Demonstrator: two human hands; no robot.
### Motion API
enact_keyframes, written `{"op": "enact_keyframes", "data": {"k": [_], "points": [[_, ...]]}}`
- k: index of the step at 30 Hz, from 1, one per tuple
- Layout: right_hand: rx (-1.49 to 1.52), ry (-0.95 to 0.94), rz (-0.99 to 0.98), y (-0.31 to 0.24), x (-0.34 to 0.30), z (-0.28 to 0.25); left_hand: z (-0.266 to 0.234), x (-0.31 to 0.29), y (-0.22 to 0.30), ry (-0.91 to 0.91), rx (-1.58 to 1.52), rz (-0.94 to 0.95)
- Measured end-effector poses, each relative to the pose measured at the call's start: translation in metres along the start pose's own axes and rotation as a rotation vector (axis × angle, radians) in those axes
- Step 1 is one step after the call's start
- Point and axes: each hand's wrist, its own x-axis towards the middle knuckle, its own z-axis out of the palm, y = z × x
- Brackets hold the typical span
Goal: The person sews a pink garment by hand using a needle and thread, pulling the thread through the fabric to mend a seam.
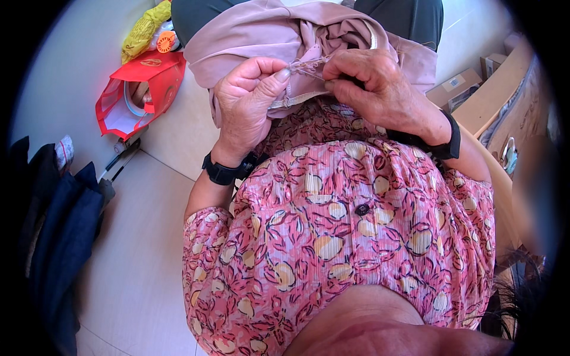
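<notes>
A dusty-pink cloth [231,35] lies bunched across my lap, with a pale inner edging showing along part of it. Loose thin threads [309,64] stretch between my two hands just above the cloth. My left hand [244,98] is closed, pinching the threads between thumb and forefinger. On the other side, my right hand [377,89] is curled, its thumb and forefinger pressed together at the far end of the threads. Whether a needle is among its fingers is too small to make out.
On the left stand an open red bag [145,74] and a yellow bag [144,29] beside an orange round object [167,41]. Dark blue fabric [65,219] hangs at the far left. Cardboard boxes [454,86] and a curved wooden edge [499,89] lie to my right.
</notes>
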Motion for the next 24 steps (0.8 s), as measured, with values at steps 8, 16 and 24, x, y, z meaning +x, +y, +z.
{"op": "enact_keyframes", "data": {"k": [8, 16, 24], "points": [[-0.016, -0.019, -0.001, 0.0021, -0.0001, -0.0001, 0.0017, -0.0019, 0.0015, 0.006, 0.077, 0.053], [-0.12, 0.047, -0.153, 0.0016, 0.0011, 0.0006, 0.003, -0.004, -0.0035, 0.041, 0.595, 0.398], [-0.351, 0.106, -0.318, -0.0017, 0.0001, 0.0045, 0.0049, 0.0012, -0.0014, -0.039, 1.098, 0.938]]}}
